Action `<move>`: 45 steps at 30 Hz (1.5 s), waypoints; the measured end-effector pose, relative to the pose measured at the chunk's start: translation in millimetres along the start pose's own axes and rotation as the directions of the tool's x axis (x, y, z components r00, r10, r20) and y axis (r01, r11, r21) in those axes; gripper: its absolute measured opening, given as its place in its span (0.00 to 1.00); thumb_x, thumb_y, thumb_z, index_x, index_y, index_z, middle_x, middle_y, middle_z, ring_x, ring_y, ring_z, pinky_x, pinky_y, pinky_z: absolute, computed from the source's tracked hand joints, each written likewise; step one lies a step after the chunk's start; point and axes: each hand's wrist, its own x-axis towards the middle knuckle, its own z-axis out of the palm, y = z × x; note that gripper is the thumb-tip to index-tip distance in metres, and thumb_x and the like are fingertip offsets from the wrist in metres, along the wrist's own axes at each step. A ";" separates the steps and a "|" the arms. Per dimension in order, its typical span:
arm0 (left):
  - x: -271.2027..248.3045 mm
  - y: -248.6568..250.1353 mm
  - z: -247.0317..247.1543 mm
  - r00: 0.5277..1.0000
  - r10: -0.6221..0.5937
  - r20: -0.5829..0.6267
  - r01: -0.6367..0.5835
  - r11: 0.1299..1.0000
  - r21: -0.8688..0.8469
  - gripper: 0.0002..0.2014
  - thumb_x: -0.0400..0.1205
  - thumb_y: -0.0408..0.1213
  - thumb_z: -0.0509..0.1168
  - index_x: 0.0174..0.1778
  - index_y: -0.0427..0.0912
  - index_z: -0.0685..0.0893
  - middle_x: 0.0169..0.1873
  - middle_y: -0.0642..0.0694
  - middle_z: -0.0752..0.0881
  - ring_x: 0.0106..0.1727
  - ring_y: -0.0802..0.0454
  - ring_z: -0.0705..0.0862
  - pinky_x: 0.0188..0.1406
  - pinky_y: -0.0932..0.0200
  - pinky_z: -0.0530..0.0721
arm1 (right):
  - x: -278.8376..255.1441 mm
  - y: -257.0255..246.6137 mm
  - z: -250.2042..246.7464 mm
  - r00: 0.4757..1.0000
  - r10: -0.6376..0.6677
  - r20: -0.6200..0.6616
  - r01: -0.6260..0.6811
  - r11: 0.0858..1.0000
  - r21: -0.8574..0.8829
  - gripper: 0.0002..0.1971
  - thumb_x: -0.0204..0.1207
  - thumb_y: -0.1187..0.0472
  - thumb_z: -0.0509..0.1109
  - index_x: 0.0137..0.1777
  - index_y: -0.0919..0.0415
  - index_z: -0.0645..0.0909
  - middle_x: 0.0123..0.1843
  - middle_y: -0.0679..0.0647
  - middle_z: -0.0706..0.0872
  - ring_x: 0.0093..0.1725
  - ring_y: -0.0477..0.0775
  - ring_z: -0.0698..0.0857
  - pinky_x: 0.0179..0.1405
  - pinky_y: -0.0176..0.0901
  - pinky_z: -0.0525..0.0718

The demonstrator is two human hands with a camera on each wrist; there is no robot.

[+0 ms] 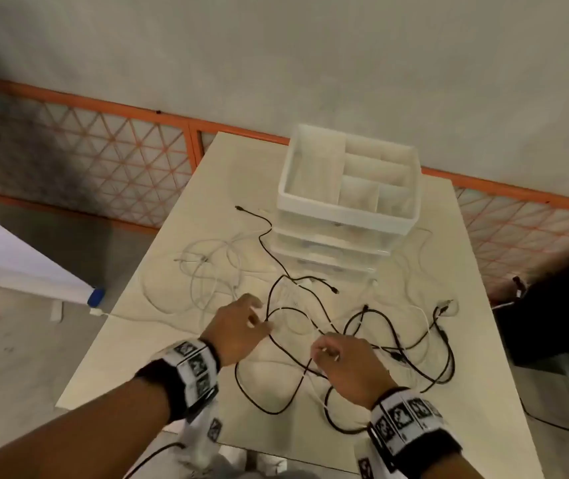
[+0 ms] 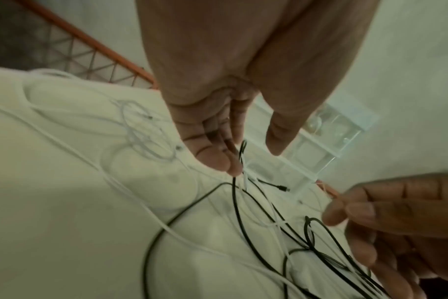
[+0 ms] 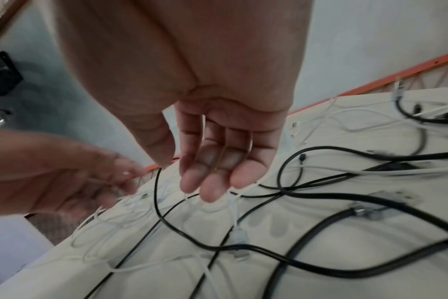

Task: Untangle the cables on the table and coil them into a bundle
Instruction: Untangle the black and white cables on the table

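Note:
Black and white cables lie tangled across the white table. Loops of white cable sit at the left, thicker black cables at the right. My left hand is over the middle of the tangle. Its fingertips lift a thin black cable, and a white strand hangs beside it, with the thumb held apart. My right hand hovers just right of the left hand. A thin white cable runs from its curled fingers, and a black cable rises to its thumb.
A clear plastic drawer organizer stands at the back of the table, its drawers facing the tangle. An orange mesh fence runs behind. A dark object sits off the right edge, a white panel off the left.

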 end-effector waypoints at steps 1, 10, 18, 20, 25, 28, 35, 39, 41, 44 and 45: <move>8.2 2.7 6.6 0.998 -0.067 0.022 0.067 0.997 -0.033 0.16 0.79 0.47 0.71 0.60 0.50 0.77 0.42 0.47 0.88 0.38 0.54 0.84 0.32 0.67 0.77 | 6.4 -2.5 2.6 1.000 0.000 -0.001 0.000 1.000 0.004 0.05 0.81 0.52 0.67 0.46 0.43 0.84 0.42 0.42 0.88 0.47 0.45 0.86 0.56 0.48 0.85; 24.4 61.4 4.2 0.972 -0.171 0.163 0.228 0.859 -0.459 0.07 0.83 0.32 0.67 0.46 0.31 0.85 0.37 0.38 0.85 0.27 0.49 0.87 0.35 0.54 0.92 | 26.2 -22.6 13.3 0.998 -0.020 -0.061 0.021 0.999 0.027 0.16 0.76 0.47 0.72 0.63 0.42 0.82 0.31 0.44 0.81 0.38 0.46 0.84 0.47 0.44 0.83; -0.8 127.7 -107.8 0.984 0.154 -0.089 -0.176 0.775 -0.607 0.05 0.87 0.32 0.62 0.49 0.35 0.82 0.31 0.42 0.85 0.24 0.50 0.81 0.20 0.60 0.80 | 31.6 0.7 -0.7 0.983 0.166 -0.079 -0.173 0.981 -0.089 0.21 0.82 0.45 0.65 0.27 0.50 0.73 0.30 0.46 0.81 0.37 0.53 0.83 0.39 0.44 0.80; 3.7 116.5 -121.8 0.978 0.104 -0.183 -0.194 0.785 -0.588 0.05 0.87 0.32 0.62 0.53 0.37 0.84 0.31 0.43 0.85 0.23 0.50 0.80 0.19 0.60 0.79 | 30.1 -7.1 -17.7 0.980 0.131 -0.150 -0.142 0.988 -0.064 0.21 0.83 0.46 0.65 0.30 0.53 0.78 0.30 0.47 0.81 0.40 0.55 0.84 0.43 0.46 0.81; 15.2 65.8 -100.4 0.966 -0.191 -0.175 0.002 0.682 -0.731 0.04 0.88 0.30 0.59 0.53 0.33 0.78 0.38 0.36 0.87 0.24 0.50 0.86 0.21 0.62 0.83 | 12.4 -69.7 -71.9 0.958 -0.004 -0.286 0.161 0.834 0.528 0.18 0.86 0.52 0.67 0.36 0.61 0.85 0.26 0.54 0.85 0.27 0.51 0.80 0.31 0.44 0.80; 8.8 62.9 -81.0 0.992 -0.121 -0.036 0.042 0.587 -0.808 0.19 0.88 0.48 0.60 0.63 0.34 0.79 0.53 0.36 0.90 0.45 0.44 0.91 0.43 0.53 0.88 | 0.1 -98.5 -82.2 0.953 -0.037 -0.300 0.236 0.712 0.661 0.19 0.88 0.55 0.64 0.40 0.67 0.85 0.28 0.60 0.85 0.27 0.55 0.80 0.28 0.41 0.79; -15.5 75.4 -38.0 0.916 0.342 0.209 -0.262 0.905 -0.334 0.18 0.84 0.57 0.61 0.46 0.48 0.89 0.36 0.51 0.90 0.46 0.51 0.89 0.63 0.47 0.84 | -4.1 -105.2 -70.3 0.940 -0.050 -0.337 0.279 0.681 0.677 0.17 0.86 0.58 0.66 0.41 0.69 0.85 0.30 0.63 0.82 0.26 0.57 0.75 0.28 0.41 0.77; -9.3 32.8 -42.6 0.993 0.103 0.052 -0.080 0.943 -0.322 0.16 0.87 0.44 0.62 0.37 0.43 0.87 0.20 0.57 0.80 0.27 0.54 0.75 0.37 0.49 0.84 | -2.1 -60.3 -73.0 0.924 0.213 -0.318 0.127 0.613 0.780 0.15 0.80 0.62 0.70 0.32 0.63 0.83 0.35 0.58 0.82 0.26 0.56 0.73 0.32 0.48 0.72; -6.4 12.6 -51.0 0.998 0.057 0.005 -0.055 0.975 -0.214 0.16 0.86 0.46 0.63 0.36 0.43 0.87 0.21 0.55 0.78 0.26 0.53 0.73 0.29 0.56 0.79 | -4.0 -40.7 -72.6 0.901 0.353 -0.253 0.065 0.465 0.883 0.12 0.80 0.63 0.69 0.34 0.63 0.82 0.38 0.58 0.81 0.27 0.56 0.73 0.31 0.48 0.70; -5.7 -2.6 -60.4 0.997 0.042 -0.067 -0.044 0.998 -0.034 0.16 0.85 0.50 0.64 0.37 0.44 0.87 0.17 0.56 0.75 0.19 0.61 0.70 0.23 0.68 0.67 | -2.9 -22.9 -73.4 0.851 0.489 -0.192 0.057 0.277 0.959 0.12 0.83 0.63 0.65 0.37 0.62 0.78 0.38 0.57 0.82 0.24 0.53 0.72 0.29 0.45 0.68; -5.4 -4.8 -62.8 0.995 0.032 -0.092 -0.034 0.999 -0.022 0.16 0.84 0.50 0.65 0.36 0.44 0.88 0.16 0.56 0.74 0.18 0.62 0.71 0.22 0.69 0.66 | -1.8 -20.0 -75.2 0.838 0.512 -0.191 0.072 0.242 0.968 0.12 0.84 0.62 0.64 0.37 0.61 0.76 0.37 0.57 0.82 0.22 0.51 0.70 0.28 0.44 0.68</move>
